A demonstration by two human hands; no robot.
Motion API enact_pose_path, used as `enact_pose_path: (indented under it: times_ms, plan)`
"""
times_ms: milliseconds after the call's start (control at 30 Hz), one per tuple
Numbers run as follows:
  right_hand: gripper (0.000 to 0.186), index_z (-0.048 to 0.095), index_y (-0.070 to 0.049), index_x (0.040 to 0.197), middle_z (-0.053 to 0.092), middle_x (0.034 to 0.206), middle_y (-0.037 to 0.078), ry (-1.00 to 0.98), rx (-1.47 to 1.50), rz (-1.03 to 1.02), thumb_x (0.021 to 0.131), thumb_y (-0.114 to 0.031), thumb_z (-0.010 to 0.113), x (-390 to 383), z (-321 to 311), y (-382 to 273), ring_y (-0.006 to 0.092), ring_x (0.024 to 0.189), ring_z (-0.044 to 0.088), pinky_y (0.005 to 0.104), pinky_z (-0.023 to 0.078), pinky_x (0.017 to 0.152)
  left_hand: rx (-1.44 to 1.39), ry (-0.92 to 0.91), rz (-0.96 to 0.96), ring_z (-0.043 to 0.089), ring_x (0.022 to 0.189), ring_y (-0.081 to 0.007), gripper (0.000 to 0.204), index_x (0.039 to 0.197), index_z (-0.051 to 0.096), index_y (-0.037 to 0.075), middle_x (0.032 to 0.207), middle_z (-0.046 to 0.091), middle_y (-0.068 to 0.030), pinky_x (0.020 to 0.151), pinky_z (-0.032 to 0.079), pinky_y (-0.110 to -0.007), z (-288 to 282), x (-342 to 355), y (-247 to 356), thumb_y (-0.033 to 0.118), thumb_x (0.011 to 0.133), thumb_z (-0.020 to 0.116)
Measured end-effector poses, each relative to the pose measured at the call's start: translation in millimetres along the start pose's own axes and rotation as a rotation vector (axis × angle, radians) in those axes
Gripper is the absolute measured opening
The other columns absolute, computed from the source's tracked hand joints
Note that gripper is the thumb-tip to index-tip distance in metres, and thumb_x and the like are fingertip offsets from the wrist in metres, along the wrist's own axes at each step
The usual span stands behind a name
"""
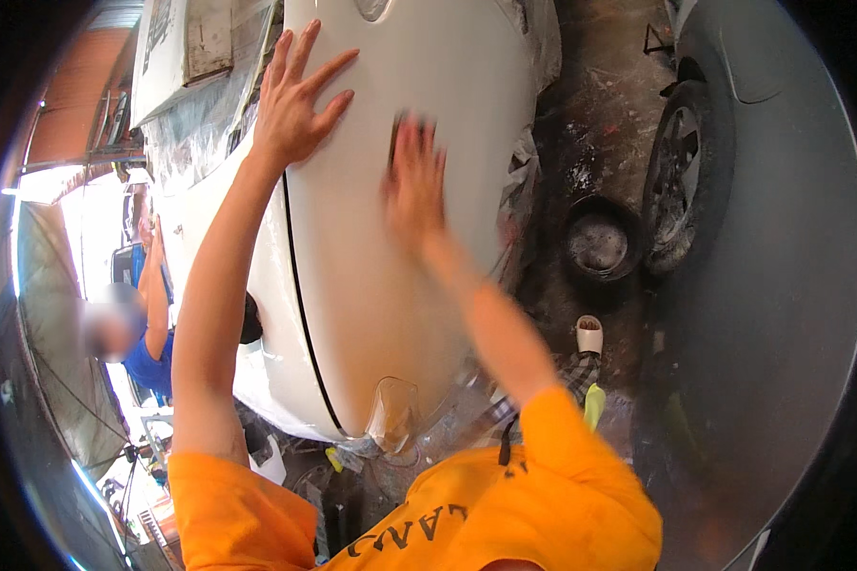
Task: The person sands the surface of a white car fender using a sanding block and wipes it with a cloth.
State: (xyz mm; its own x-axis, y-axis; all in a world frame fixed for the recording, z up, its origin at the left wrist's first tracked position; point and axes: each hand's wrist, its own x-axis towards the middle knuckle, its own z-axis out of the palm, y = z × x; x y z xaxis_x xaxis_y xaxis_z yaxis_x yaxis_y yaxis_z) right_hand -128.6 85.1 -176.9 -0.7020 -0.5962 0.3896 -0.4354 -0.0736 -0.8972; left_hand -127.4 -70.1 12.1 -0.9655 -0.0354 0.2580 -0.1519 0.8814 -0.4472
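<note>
In the head view, the left hand (298, 116) is spread wide on a white car panel (352, 262), its fingers apart and nothing showing in its grasp. The right hand (415, 186), blurred, lies farther right on the same panel over a dark piece (395, 135) that shows along its fingers; I cannot tell how firmly it grips this. The panel lies beneath both hands in the middle of the view, with a dark seam (301, 309) running down its left part. Clear plastic sheeting (195, 138) hangs left of the left hand. The person's 2 forearms come out of an orange shirt (243, 504). To the right, a black tub (572, 238) stands on the floor just beside the wheel (678, 176) of a gray car (781, 247). Below the tub is 1 foot in a white slipper (589, 337). At far left, a co-worker in a blue shirt (149, 368) has a raised arm.
</note>
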Motion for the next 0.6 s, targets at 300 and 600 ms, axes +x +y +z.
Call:
enact_pose_path:
  times_ms: [300, 600]
  plan:
    - [0.087, 0.01, 0.003, 0.159, 0.005, 0.166, 0.027, -0.218, -0.004, 0.14, 0.09, -0.021, 0.057, -120.7, 11.5, -35.4, 0.0497, 0.152, 0.004, 0.0689, 0.006, 0.117, -0.101, -0.067, -0.107, 0.014, 0.154, -0.0369, 0.053, 0.135, 0.065, 0.032, 0.166, 0.024, -0.0053, 0.122, 0.021, -0.051, -9.8, 15.0, 18.1, 0.026, 0.083, 0.07]
    - [0.071, 0.009, 0.002, 0.159, 0.008, 0.167, 0.023, 0.054, 0.032, 0.27, 0.104, -0.031, 0.041, 233.7, -44.1, 81.6, 0.0445, 0.153, 0.006, 0.0619, 0.006, 0.121, -0.186, -0.079, -0.156, 0.015, 0.154, -0.0372, 0.053, 0.131, 0.068, 0.028, 0.165, 0.026, -0.0065, 0.122, 0.021, -0.051, -21.3, 34.3, 21.2, 0.019, 0.08, 0.072]
